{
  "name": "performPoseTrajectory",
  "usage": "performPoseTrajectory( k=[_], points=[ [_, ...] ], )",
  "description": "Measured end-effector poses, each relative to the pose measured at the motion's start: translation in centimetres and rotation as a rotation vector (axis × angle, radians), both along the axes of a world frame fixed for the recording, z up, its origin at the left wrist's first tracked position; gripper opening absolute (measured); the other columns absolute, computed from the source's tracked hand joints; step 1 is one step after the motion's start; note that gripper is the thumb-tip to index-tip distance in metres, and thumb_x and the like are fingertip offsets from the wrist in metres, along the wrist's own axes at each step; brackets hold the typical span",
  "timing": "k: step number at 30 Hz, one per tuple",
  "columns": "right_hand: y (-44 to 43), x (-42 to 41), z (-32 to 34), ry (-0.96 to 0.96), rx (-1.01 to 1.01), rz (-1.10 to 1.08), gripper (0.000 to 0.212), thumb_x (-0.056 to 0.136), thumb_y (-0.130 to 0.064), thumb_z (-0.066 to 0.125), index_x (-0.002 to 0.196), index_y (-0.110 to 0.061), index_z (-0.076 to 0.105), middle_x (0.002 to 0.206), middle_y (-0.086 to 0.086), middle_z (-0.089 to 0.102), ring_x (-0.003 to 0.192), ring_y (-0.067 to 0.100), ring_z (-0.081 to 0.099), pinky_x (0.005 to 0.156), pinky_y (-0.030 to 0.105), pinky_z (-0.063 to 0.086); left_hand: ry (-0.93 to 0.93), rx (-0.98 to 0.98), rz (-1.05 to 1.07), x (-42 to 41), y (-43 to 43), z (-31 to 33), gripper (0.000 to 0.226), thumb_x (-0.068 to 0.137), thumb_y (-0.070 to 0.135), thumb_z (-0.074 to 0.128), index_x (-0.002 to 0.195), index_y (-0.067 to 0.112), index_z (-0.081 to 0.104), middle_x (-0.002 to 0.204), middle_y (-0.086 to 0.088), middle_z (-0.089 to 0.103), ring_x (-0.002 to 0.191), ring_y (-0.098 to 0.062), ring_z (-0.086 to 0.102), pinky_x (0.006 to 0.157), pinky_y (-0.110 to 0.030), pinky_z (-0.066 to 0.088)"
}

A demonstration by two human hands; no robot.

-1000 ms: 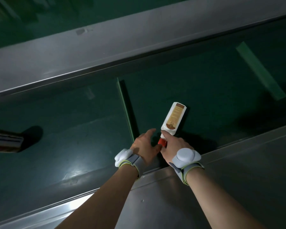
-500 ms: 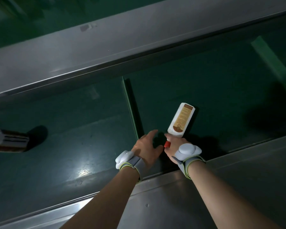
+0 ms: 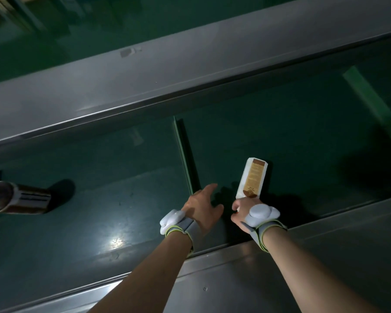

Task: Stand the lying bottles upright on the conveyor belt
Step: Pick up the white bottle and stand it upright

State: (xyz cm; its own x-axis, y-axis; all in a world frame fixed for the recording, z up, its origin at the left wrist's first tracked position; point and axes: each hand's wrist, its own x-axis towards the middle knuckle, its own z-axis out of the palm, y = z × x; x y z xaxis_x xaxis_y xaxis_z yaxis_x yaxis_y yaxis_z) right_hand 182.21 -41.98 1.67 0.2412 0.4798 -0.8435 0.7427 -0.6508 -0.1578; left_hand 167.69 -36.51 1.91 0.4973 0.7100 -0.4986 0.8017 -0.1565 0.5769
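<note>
A white bottle with a brown label lies on the dark green conveyor belt, its base pointing away from me. My right hand is closed around its cap end, which the fingers hide. My left hand hovers just left of it, fingers spread, holding nothing. A second bottle, brown and white with dark stripes, lies on its side at the left edge of the belt, partly cut off by the frame.
Steel side rails run along the belt's far side and near side. A raised green cleat crosses the belt just left of my hands, and a paler green strip crosses it at the right.
The belt's cleat and both bottles have drifted to the right in view. My right hand has covered the red cap. My left hand has drawn slightly away from the bottle.
</note>
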Motion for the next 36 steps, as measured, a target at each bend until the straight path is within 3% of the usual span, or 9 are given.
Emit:
performPoseTrajectory(
  k=[5,11,15,18,21,24,31,34,36],
  points=[
    [-0.4,0.7,2.1,-0.03,-0.003,0.036,0.035,0.091,-0.026,0.048,0.123,-0.014,0.056,0.124,0.007,0.058,0.111,0.024,0.055,0.087,0.027,0.045,0.016,-0.005,-0.029,1.0,0.2,1.6,0.065,0.085,0.038,0.061,0.144,0.035,0.034,0.133,-0.005,0.058,0.117,-0.027,0.057,0.096,-0.036,0.048],
    [0.7,1.9,4.2,-0.122,0.176,-0.093,0.041,0.091,-0.016,0.052,0.127,0.002,0.049,0.129,0.015,0.057,0.115,0.032,0.055,0.093,0.032,0.045,-0.013,-0.019,-0.065,2.0,0.3,2.9,0.067,0.083,0.039,0.063,0.144,0.035,0.034,0.134,-0.006,0.058,0.119,-0.025,0.057,0.098,-0.037,0.047],
    [1.3,2.9,6.9,-0.192,0.208,-0.05,0.058,0.089,-0.024,0.045,0.144,-0.015,0.029,0.146,0.006,0.04,0.128,0.034,0.046,0.103,0.032,0.036,-0.024,-0.002,-0.084,2.5,0.2,3.5,0.069,0.079,0.043,0.06,0.142,0.037,0.034,0.132,-0.003,0.059,0.119,-0.024,0.058,0.097,-0.041,0.048],
    [1.7,2.3,9.2,-0.259,0.246,0.065,0.044,0.077,-0.018,0.051,0.121,-0.021,0.051,0.122,0.006,0.054,0.112,0.035,0.057,0.086,0.034,0.045,-0.04,-0.01,-0.081,2.7,-0.1,3.6,0.069,0.079,0.038,0.064,0.142,0.035,0.036,0.132,-0.006,0.059,0.118,-0.026,0.058,0.097,-0.039,0.048],
    [1.5,1.4,11.0,-0.274,0.274,0.078,0.032,0.07,-0.016,0.053,0.101,-0.022,0.055,0.109,0.001,0.059,0.091,0.033,0.059,0.07,0.032,0.039,-0.032,-0.012,-0.092,2.5,-0.3,3.6,0.071,0.079,0.036,0.066,0.143,0.035,0.035,0.133,-0.005,0.058,0.119,-0.026,0.057,0.097,-0.038,0.048],
    [1.1,0.5,11.8,-0.257,0.29,0.057,0.027,0.072,-0.015,0.051,0.097,-0.024,0.056,0.103,0.002,0.063,0.083,0.031,0.055,0.07,0.032,0.042,-0.034,-0.026,-0.103,2.2,-0.6,3.6,0.074,0.079,0.035,0.068,0.144,0.034,0.033,0.135,-0.007,0.056,0.121,-0.028,0.056,0.097,-0.037,0.048],
    [1.0,-1.2,13.4,-0.15,0.27,0.108,0.026,0.081,-0.016,0.057,0.105,-0.026,0.064,0.112,0.002,0.065,0.1,0.03,0.062,0.083,0.03,0.049,-0.134,-0.033,-0.144,1.8,-1.4,4.9,0.081,0.076,0.032,0.074,0.144,0.032,0.031,0.132,-0.01,0.055,0.119,-0.03,0.055,0.095,-0.038,0.046],
    [1.1,-1.6,14.9,-0.022,0.352,0.142,0.028,0.082,-0.01,0.059,0.102,-0.028,0.067,0.104,-0.008,0.064,0.094,0.017,0.06,0.059,0.006,0.037,-0.209,-0.07,-0.098,1.0,-2.0,5.2,0.071,0.071,0.03,0.081,0.131,0.028,0.043,0.119,-0.002,0.062,0.109,-0.024,0.061,0.09,-0.037,0.05],
    [1.1,-1.9,16.0,0.057,0.44,0.128,0.026,0.08,-0.011,0.061,0.093,-0.033,0.067,0.09,-0.014,0.06,0.082,0.011,0.054,0.047,0.006,0.034,-0.27,-0.066,-0.041,0.3,-2.2,5.4,0.072,0.067,0.033,0.082,0.128,0.028,0.044,0.109,0.004,0.064,0.101,-0.02,0.064,0.084,-0.033,0.052]
  ],
)
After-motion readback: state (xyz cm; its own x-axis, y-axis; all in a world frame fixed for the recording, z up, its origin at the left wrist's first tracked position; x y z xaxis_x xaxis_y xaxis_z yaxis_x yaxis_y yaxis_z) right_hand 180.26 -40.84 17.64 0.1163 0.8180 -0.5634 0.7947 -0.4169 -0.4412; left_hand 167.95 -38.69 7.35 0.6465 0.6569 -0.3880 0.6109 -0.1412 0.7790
